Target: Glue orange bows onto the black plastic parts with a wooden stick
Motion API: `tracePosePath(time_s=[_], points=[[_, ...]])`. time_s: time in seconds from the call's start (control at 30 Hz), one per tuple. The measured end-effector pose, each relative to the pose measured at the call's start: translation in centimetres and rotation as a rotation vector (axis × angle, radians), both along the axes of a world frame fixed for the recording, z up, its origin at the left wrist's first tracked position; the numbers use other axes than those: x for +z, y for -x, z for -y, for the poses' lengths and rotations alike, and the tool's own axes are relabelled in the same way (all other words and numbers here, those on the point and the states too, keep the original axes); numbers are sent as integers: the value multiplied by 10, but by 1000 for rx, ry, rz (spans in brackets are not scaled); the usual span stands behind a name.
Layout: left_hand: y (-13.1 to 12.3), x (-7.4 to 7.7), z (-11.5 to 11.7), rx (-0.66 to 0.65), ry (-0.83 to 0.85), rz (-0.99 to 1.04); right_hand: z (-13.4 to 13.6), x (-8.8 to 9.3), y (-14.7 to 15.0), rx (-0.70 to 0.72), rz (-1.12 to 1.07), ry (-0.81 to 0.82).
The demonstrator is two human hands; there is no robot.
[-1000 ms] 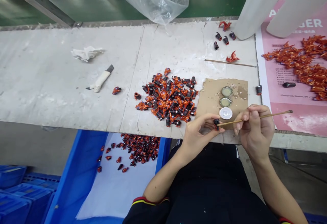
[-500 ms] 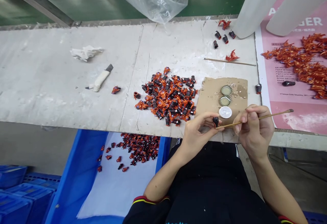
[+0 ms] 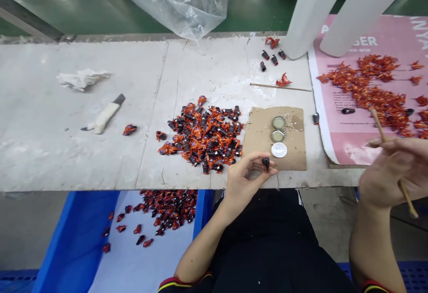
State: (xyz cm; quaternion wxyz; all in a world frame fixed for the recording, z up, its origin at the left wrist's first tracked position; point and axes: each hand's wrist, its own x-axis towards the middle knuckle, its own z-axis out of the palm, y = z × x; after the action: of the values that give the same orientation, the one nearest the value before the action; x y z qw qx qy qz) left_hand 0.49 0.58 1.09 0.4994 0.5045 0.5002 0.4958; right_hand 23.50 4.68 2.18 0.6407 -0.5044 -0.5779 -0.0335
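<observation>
Between the thumb and fingers of my left hand is a small black part, held just in front of the cardboard piece. On that cardboard, a white round cap and two bottle caps lie in a row. My right hand, a little blurred, is out at the right by the pink sheet's front edge. It grips a thin wooden stick that slants across the fingers. Left of the cardboard is a pile of orange and black parts.
Orange spiky parts cover much of the pink printed sheet. Two white cylinders stand at the back right. A second stick and a wrapped blade lie on the table. Below the edge, a blue bin holds more parts.
My right hand has swung right, away from my left hand, taking the stick off the black part. My left hand still holds that part. The whole view has shifted.
</observation>
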Motion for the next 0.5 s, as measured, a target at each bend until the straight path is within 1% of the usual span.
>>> tracePosePath(time_s=[0.03,0.1,0.17,0.23,0.3,0.37,0.43,0.5], points=[[1,1,0,10,-20,-12,-3,1,-19,-107,137,34],[4,3,-1,43,-81,-69,-10,2,-56,-215,362,202],[11,5,-6,114,-166,-184,-18,3,-87,-269,551,379],[20,6,-14,190,-210,-322,-28,3,-107,-279,687,516],[29,7,-24,208,-210,-418,-39,4,-115,-278,772,620],[37,7,-33,194,-221,-480,-49,5,-113,-266,834,711],[44,6,-40,200,-285,-559,-59,8,-107,-247,894,792],[48,6,-45,200,-367,-679,-66,10,-99,-228,951,852]])
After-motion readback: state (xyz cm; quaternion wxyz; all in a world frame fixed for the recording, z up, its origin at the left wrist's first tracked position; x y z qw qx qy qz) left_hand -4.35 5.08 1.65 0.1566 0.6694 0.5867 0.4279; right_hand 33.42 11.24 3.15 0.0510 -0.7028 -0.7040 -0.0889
